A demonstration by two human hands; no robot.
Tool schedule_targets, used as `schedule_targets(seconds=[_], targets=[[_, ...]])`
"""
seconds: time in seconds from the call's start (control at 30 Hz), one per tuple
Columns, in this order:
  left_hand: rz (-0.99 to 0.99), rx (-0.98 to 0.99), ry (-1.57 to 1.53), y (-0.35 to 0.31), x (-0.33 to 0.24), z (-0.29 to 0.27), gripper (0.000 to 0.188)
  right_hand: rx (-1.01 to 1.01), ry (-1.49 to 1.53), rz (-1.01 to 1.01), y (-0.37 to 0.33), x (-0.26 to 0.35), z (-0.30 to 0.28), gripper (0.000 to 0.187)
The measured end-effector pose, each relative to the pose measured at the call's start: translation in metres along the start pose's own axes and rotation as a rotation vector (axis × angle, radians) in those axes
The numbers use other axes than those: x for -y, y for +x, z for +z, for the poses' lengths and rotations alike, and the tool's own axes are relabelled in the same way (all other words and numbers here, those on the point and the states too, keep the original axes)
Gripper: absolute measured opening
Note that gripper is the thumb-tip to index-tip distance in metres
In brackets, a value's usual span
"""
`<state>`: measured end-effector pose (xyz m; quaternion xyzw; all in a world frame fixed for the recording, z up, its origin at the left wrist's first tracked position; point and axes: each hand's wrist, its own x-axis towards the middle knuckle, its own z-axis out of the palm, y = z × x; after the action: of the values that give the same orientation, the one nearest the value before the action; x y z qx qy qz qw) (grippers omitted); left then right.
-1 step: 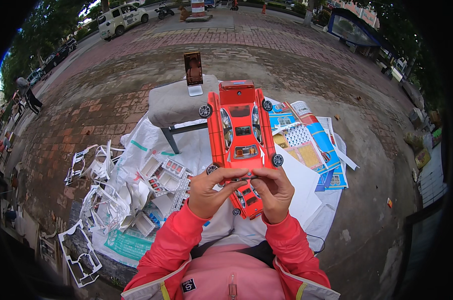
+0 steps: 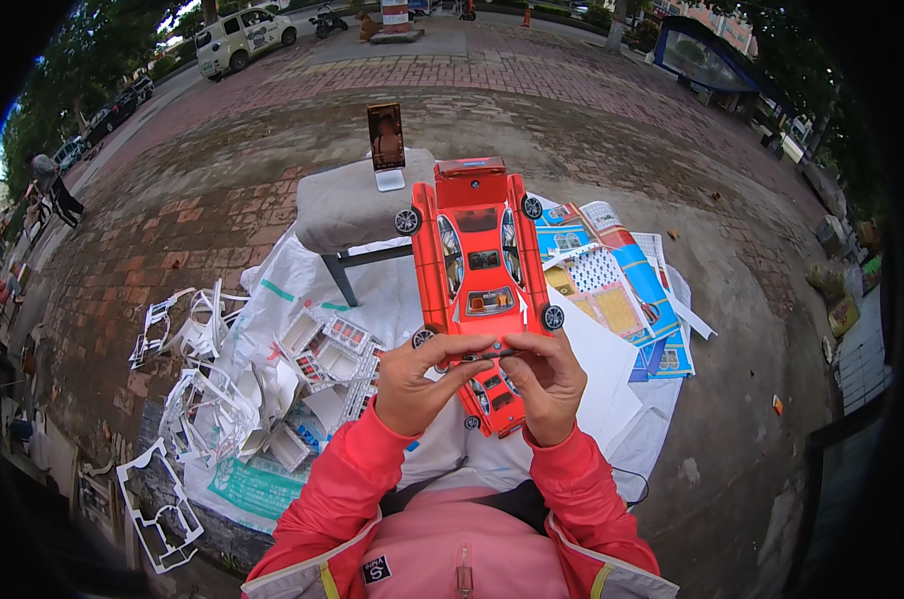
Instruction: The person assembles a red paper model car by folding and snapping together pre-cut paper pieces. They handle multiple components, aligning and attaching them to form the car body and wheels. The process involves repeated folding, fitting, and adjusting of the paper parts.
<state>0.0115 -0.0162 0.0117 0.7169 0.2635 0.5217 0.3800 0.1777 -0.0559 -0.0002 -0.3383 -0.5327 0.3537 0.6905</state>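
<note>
Pinching too hard is the first thing I would worry about: the red car model [image 2: 482,238] looks like thin printed card, and its near edge sits between thumb and fingers of both my left hand [image 2: 422,384] and my right hand [image 2: 547,384], so a clumsy squeeze could crease it. The two grips nearly meet in the middle, and pulling them apart could tear that edge. Most of the model reaches away beyond my hands with no grip at its far end, so a jolt or a gust could twist it or make it droop. A smaller red car piece [image 2: 499,402] shows just below my fingers; I cannot tell whether the two are joined, but a slipping thumb could crumple it. Were the model dropped, the white cut-out scraps [image 2: 234,414] left of my hands might snag its panels. As for looks, it is bright red, printed side toward me, with dark glass at the far end, a dark roof panel mid-body and a window nearer me showing tan seats. Long side panels flank it, carrying black wheels [image 2: 407,222] with silver spokes; the one by my left hand is partly covered. A small round badge marks the far end panel [image 2: 472,184].
</note>
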Motion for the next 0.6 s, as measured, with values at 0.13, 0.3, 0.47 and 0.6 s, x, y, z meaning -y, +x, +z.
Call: schedule_targets(seconds=[0.13,0.3,0.47,0.6], targets=[[-0.046,0.001,-0.064,0.002,0.002,-0.002,0.051,-0.013,0.018,0.085,0.0,0.001,-0.001,0.028],[-0.09,0.151,-0.085,0.004,0.002,-0.016,0.05,0.041,-0.056,0.076,0.003,0.003,-0.01,0.029],[-0.108,0.132,-0.264,0.001,-0.005,-0.017,0.042,0.032,0.108,0.146,0.003,-0.001,-0.013,0.027],[-0.118,0.146,-0.361,0.002,-0.009,-0.019,0.043,0.041,0.35,0.221,0.001,-0.009,-0.013,0.026]])
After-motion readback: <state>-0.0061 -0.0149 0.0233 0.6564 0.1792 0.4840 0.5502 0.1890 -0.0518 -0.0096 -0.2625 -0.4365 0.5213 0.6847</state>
